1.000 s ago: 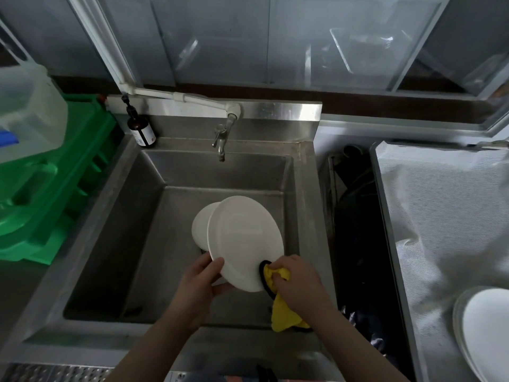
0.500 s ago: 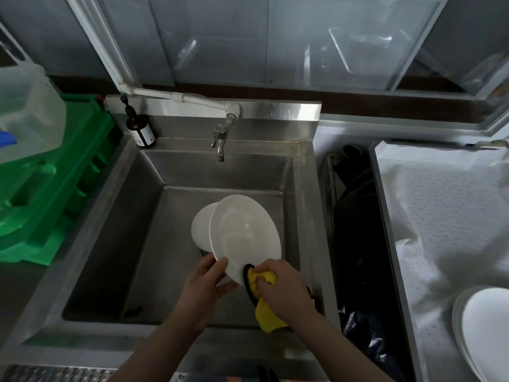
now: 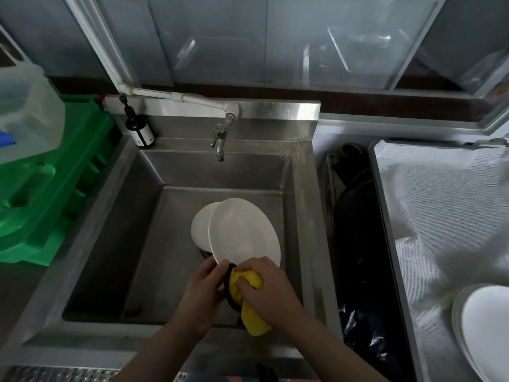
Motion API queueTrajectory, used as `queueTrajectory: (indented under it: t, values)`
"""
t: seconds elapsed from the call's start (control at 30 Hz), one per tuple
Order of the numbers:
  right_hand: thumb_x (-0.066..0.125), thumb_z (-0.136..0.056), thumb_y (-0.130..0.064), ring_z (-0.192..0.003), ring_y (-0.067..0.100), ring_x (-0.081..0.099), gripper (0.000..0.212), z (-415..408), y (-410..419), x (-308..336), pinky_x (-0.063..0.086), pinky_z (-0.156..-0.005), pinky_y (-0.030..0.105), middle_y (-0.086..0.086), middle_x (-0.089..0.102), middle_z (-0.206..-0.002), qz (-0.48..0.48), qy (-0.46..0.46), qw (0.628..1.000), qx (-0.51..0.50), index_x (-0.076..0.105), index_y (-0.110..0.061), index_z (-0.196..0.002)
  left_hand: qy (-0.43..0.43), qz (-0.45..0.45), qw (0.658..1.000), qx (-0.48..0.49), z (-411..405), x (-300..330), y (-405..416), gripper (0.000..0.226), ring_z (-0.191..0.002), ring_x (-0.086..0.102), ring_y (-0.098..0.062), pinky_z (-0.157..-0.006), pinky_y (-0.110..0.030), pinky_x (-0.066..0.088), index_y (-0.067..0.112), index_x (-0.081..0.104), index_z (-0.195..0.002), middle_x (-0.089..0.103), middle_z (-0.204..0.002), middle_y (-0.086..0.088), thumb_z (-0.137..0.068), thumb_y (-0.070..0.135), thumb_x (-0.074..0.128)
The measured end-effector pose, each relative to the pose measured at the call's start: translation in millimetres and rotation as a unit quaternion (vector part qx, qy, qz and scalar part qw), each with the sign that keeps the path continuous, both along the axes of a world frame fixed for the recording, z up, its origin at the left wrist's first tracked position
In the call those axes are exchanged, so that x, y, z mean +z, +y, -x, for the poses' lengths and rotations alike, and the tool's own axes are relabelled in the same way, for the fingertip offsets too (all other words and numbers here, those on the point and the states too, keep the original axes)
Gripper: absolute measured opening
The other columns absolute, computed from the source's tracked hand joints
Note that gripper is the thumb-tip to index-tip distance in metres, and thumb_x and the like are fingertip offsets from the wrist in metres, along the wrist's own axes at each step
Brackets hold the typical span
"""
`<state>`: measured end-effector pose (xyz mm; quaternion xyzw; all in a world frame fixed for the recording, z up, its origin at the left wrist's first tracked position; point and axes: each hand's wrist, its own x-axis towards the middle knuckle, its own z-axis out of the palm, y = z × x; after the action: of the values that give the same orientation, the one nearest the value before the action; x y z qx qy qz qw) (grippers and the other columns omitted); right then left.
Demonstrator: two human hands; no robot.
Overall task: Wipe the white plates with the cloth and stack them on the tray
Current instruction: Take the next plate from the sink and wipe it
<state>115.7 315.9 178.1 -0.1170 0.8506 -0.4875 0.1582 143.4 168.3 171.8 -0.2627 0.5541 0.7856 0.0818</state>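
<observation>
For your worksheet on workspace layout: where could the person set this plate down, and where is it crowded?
Free: the cloth-lined tray behind the stacked plates, and the sink floor left of the plates lying there. Crowded: the sink's near right, where the left hand holds the plate and the right hand grips the yellow cloth.

One head-worn wide-angle camera is looking steeply down from close above into the steel sink (image 3: 91, 244), its faucet (image 3: 219, 139) facing it.
</observation>
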Motion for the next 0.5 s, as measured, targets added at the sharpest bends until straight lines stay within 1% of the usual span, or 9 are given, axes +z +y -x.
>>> queueTrajectory:
  t: [0.1,0.2,0.27,0.3,0.4,0.43,0.5]
  values:
    - [0.066,-0.085,-0.033,-0.101,0.003,0.053,0.026,-1.9,-3.0,1.7,0.046,-0.088,0.017,-0.016,0.053,-0.108,0.007,0.009,1.0,0.013,0.063,-0.033,-0.111,-0.004,-0.013,1.0,0.004,0.5,0.0,-0.3,0.038,-0.112,0.067,-0.032,-0.1,-0.05,0.05,0.012,0.062,-0.126,0.072,-0.118,-0.014,-0.092,0.027,0.056]
    - [0.065,-0.086,-0.035,-0.101,0.006,0.055,0.028,-4.1,-6.0,3.1,0.05,-0.09,0.024,-0.015,0.054,-0.11,0.003,0.04,0.999,0.013,0.065,-0.032,-0.113,-0.006,-0.017,1.0,0.011,1.4,-0.7,-0.4,0.044,-0.113,0.066,-0.034,-0.102,-0.052,0.049,0.01,0.062,-0.127,0.071,-0.118,-0.015,-0.088,0.03,0.059]
    - [0.064,-0.087,-0.036,-0.099,0.009,0.057,0.026,-4.1,-5.9,5.1,0.051,-0.089,0.025,-0.013,0.055,-0.109,-0.012,0.058,0.998,0.018,0.066,-0.031,-0.113,-0.009,-0.016,1.0,0.024,1.8,-2.2,-0.7,0.04,-0.114,0.065,-0.035,-0.099,-0.05,0.05,0.01,0.063,-0.126,0.072,-0.117,-0.016,-0.091,0.027,0.058]
    - [0.063,-0.088,-0.037,-0.098,0.01,0.058,0.025,-3.7,-5.4,5.8,0.051,-0.087,0.023,-0.012,0.055,-0.109,-0.02,0.069,0.997,0.022,0.067,-0.03,-0.111,-0.01,-0.014,0.999,0.029,2.1,-2.4,-1.2,0.036,-0.113,0.066,-0.035,-0.096,-0.048,0.052,0.01,0.063,-0.126,0.072,-0.115,-0.016,-0.094,0.024,0.056]
    - [0.063,-0.089,-0.036,-0.095,0.009,0.057,0.021,-3.3,-2.2,5.5,0.044,-0.082,0.012,-0.012,0.054,-0.107,-0.045,0.1,0.993,0.036,0.067,-0.027,-0.108,-0.016,-0.013,0.999,0.038,3.1,0.6,-2.1,0.028,-0.108,0.068,-0.033,-0.085,-0.042,0.056,0.011,0.063,-0.125,0.073,-0.112,-0.015,-0.1,0.019,0.052]
    - [0.063,-0.089,-0.035,-0.094,0.009,0.057,0.021,-3.0,-0.2,4.3,0.043,-0.08,0.01,-0.012,0.054,-0.107,-0.052,0.106,0.992,0.039,0.068,-0.027,-0.108,-0.017,-0.017,0.999,0.044,3.9,2.5,-3.0,0.028,-0.108,0.068,-0.033,-0.082,-0.041,0.057,0.011,0.063,-0.124,0.073,-0.112,-0.016,-0.1,0.019,0.052]
    - [0.063,-0.089,-0.033,-0.093,0.011,0.058,0.022,-1.8,4.4,0.8,0.045,-0.077,0.013,-0.011,0.054,-0.107,-0.067,0.106,0.991,0.04,0.068,-0.025,-0.108,-0.013,-0.025,0.998,0.055,5.9,6.1,-6.1,0.028,-0.109,0.068,-0.031,-0.079,-0.038,0.059,0.013,0.062,-0.125,0.073,-0.114,-0.014,-0.1,0.019,0.052]
